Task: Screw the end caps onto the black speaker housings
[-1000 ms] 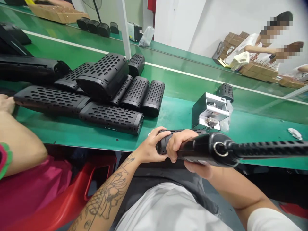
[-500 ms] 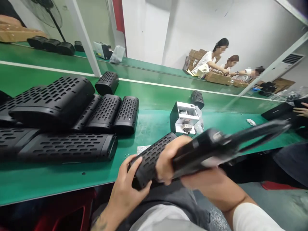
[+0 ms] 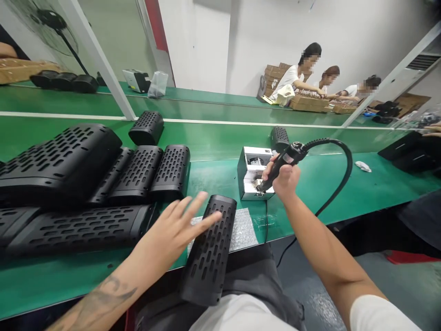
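Note:
My right hand (image 3: 286, 180) is wrapped round a black electric screwdriver (image 3: 279, 169) with a corded tail. Its tip points down at the front of a white and grey screw feeder (image 3: 257, 174); I cannot tell whether it touches. My left hand (image 3: 179, 220) is open, fingers spread, at the left of a black slotted housing (image 3: 211, 253). One finger reaches across its upper part, and contact is unclear. The housing slants over the bench's front edge toward my lap, its far end on a sheet of bubble wrap (image 3: 245, 232).
Several black slotted housings (image 3: 136, 172) stand and lie stacked on the green bench (image 3: 203, 177) at left. Another housing (image 3: 279, 137) is behind the feeder. The screwdriver's cable (image 3: 348, 170) loops to the right. A co-worker's hand (image 3: 434, 130) shows at far right; people work beyond the divider.
My right hand has carried the screwdriver forward to the screw feeder, off the housing. My left hand has let go of the housing and spread its fingers. The housing now slants toward my lap.

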The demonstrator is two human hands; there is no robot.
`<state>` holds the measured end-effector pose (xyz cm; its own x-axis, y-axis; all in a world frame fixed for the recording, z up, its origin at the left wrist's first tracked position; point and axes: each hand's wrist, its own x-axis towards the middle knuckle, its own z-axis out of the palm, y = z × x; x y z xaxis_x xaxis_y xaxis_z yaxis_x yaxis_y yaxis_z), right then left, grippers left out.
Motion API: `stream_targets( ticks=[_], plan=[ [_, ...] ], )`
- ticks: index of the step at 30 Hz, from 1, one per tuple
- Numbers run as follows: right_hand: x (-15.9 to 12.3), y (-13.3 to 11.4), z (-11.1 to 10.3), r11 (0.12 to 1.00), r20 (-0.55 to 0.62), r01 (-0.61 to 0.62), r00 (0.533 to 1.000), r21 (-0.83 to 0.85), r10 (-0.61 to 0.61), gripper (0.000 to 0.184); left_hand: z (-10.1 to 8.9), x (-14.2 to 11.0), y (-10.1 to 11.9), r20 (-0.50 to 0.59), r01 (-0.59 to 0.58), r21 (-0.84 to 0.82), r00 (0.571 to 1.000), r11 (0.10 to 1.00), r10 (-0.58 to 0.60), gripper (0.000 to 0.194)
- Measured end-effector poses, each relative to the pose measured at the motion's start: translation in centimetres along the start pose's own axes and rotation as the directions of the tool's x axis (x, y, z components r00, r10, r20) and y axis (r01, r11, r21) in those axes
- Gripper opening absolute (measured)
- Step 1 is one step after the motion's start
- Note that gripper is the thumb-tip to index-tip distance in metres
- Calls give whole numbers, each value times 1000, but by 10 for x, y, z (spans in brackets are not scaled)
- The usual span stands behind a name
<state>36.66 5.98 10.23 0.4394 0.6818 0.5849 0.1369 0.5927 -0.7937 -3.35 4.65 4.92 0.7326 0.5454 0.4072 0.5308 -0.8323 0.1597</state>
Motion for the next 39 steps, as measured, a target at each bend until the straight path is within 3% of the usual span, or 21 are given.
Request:
stream_targets(
  ticks=[1,3,5,7,9,13,15,17,21,27,32,39],
  plan=[
    [-2,0,0,1000,5,-6,1000,7,6,86,-2,18,-3,60,-179,0,982,984,179,101],
    [-4,-1,0,1000,4,-11,1000,20,11,85,-5,46,-3,174,-473,-51,863,879,475,105],
    [-5,-1,0,1000,-5,-12,1000,29,12,86,-6,65,1,277,-592,-106,754,799,595,98],
    [-6,-4,-1,999,-20,-11,1000,33,12,86,-6,75,3,360,-594,-117,722,796,591,92],
    [-7,-12,-3,999,-48,-5,999,38,7,85,-2,78,8,403,-527,-71,762,847,507,84],
    [-17,-51,-12,989,-89,38,996,143,-25,82,12,68,35,305,-177,165,945,970,120,81],
    [-28,-74,-17,967,-22,58,998,249,-55,78,18,61,53,246,18,278,965,960,-89,83],
    [-43,-92,-20,948,108,23,992,316,-60,80,22,56,67,210,123,324,957,938,-198,83],
    [-69,-102,-18,932,306,-94,952,350,-19,75,25,50,74,159,150,313,965,938,-207,82],
    [-69,-75,-10,926,418,-148,908,348,-12,70,25,49,72,167,160,281,963,946,-213,87],
    [-68,-61,-7,926,412,-190,910,326,42,73,24,50,74,165,155,285,964,946,-207,85],
    [-78,-61,6,911,341,-230,934,343,107,68,24,51,75,186,162,289,957,943,-221,79]
  ],
)
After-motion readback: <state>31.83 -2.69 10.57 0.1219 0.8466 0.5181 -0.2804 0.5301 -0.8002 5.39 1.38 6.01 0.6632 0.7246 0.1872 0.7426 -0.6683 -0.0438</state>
